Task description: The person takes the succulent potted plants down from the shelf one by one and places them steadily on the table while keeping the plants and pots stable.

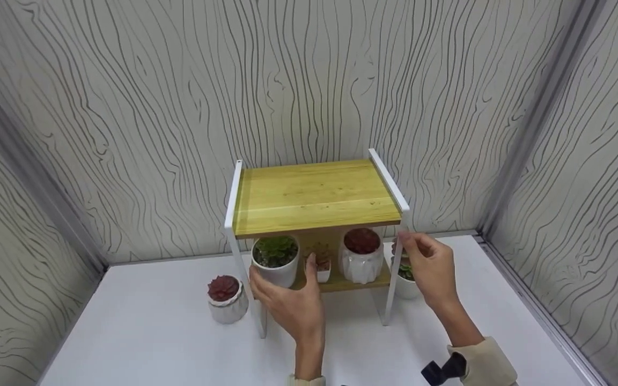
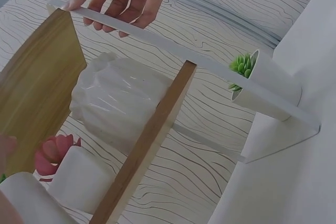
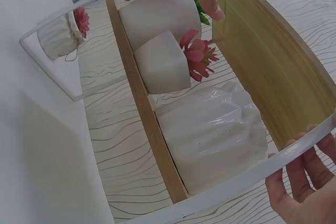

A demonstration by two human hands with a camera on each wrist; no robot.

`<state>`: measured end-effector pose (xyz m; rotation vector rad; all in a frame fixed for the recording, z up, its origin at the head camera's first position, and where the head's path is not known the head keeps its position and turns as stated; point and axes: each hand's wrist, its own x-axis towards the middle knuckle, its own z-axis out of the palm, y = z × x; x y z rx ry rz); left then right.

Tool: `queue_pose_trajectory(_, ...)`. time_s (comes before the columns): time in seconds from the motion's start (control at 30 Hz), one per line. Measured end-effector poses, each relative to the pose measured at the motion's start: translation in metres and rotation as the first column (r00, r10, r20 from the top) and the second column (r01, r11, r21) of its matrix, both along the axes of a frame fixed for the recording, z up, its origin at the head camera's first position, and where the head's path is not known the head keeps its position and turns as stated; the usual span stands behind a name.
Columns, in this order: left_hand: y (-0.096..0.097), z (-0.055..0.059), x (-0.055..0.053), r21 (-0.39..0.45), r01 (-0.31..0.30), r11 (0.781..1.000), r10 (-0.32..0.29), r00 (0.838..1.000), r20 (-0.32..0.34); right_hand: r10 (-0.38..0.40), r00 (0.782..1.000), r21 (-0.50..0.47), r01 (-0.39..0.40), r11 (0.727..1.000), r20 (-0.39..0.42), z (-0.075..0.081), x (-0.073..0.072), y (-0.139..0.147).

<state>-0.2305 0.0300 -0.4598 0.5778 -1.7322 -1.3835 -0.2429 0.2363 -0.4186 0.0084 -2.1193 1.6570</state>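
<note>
A two-tier wooden shelf (image 1: 314,195) with white side frames stands on the table. My left hand (image 1: 294,310) is at the front of the lower board, its fingers by the left side of a white pot with a green succulent (image 1: 286,274). The left thumb points up, spread apart from that pot, in front of a small white pot with a pinkish-red succulent (image 3: 163,64). With thumb and fingers my right hand (image 1: 436,271) holds the right side frame (image 2: 152,38) near its upper front corner. A ribbed white pot with a dark red succulent (image 1: 362,262) sits at the right of the lower board.
Left of the shelf, a white pot with a red succulent (image 1: 227,308) stands on the white table (image 1: 142,321). Another white pot with a green succulent (image 2: 273,87) is on the table to the right, partly behind my right hand in the head view. Patterned walls (image 1: 309,80) surround the table.
</note>
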Motion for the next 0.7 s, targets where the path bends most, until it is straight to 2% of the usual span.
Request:
queue_pose_trajectory(0.37, -0.003, 0.001, -0.013, 0.059, 0.01, 0.998, -0.008, 1.0, -0.023, -0.002, 1.0, -0.001, 0.002, 1.0, 0.004, 0.0, 0.0, 0.001)
queue_pose_trajectory(0.7, -0.007, -0.006, -0.021, 0.027, -0.02, 0.999, 0.022, 0.999, -0.05, -0.001, 1.0, -0.008, 0.001, 1.0, -0.013, -0.001, 0.001, 0.0)
